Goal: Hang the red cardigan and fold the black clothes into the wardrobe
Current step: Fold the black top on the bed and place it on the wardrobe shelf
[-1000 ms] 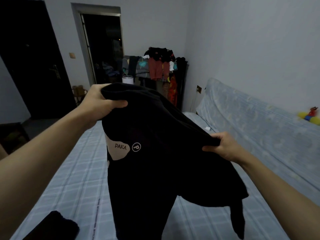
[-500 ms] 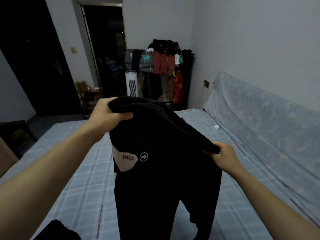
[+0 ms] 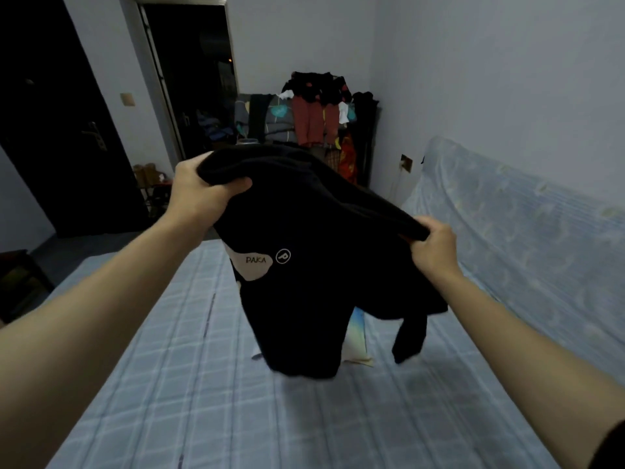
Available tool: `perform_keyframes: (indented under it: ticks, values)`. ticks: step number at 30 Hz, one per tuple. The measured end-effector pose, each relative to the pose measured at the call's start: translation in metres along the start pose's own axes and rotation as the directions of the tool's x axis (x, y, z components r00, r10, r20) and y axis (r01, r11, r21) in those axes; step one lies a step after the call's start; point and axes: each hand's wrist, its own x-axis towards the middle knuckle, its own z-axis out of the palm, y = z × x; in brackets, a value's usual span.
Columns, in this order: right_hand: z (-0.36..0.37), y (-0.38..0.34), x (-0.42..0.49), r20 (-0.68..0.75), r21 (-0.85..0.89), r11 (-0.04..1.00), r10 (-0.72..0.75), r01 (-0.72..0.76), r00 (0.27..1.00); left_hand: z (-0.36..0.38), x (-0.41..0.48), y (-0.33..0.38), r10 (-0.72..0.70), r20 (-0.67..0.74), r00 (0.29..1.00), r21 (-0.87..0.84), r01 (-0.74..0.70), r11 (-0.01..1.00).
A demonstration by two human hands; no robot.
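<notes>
Black garment point(image 3: 314, 265) hanging between left hand point(image 3: 199, 194), right hand point(image 3: 434, 247)

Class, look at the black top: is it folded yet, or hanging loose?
Hanging loose. The left hand and right hand grip the black top by its upper edge above the bed.

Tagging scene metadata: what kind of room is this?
Probably a home bedroom: a bed with a blue checked sheet, a crowded clothes rack in the far corner, and a black garment held over it.
</notes>
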Motion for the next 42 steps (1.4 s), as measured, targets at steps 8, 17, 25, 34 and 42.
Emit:
perform_keyframes:
  ticks: [8,17,25,34,42]
  values:
    - [-0.029,0.019,-0.066,0.194,-0.113,0.993,0.05,-0.028,0.98,-0.016,-0.099,-0.022,-0.045,0.119,0.992,0.03,0.041,0.999]
    - [-0.056,0.094,-0.299,0.499,-0.217,0.973,0.046,0.073,0.866,-0.064,-0.332,-0.123,-0.257,0.29,0.922,0.249,0.187,0.95]
    - [-0.093,0.172,-0.505,0.729,-0.265,0.955,0.106,0.136,0.676,-0.09,-0.531,-0.156,-0.469,0.482,0.74,0.494,0.213,0.843]
    - [-0.121,0.163,-0.583,0.895,-0.427,0.864,0.362,0.266,0.261,-0.084,-0.67,-0.177,-0.591,0.6,0.54,0.728,-0.062,0.683]
    - [-0.092,0.134,-0.58,0.819,-0.432,0.898,0.353,0.082,0.453,-0.066,-0.661,-0.185,-0.569,0.479,0.669,0.774,-0.017,0.633]
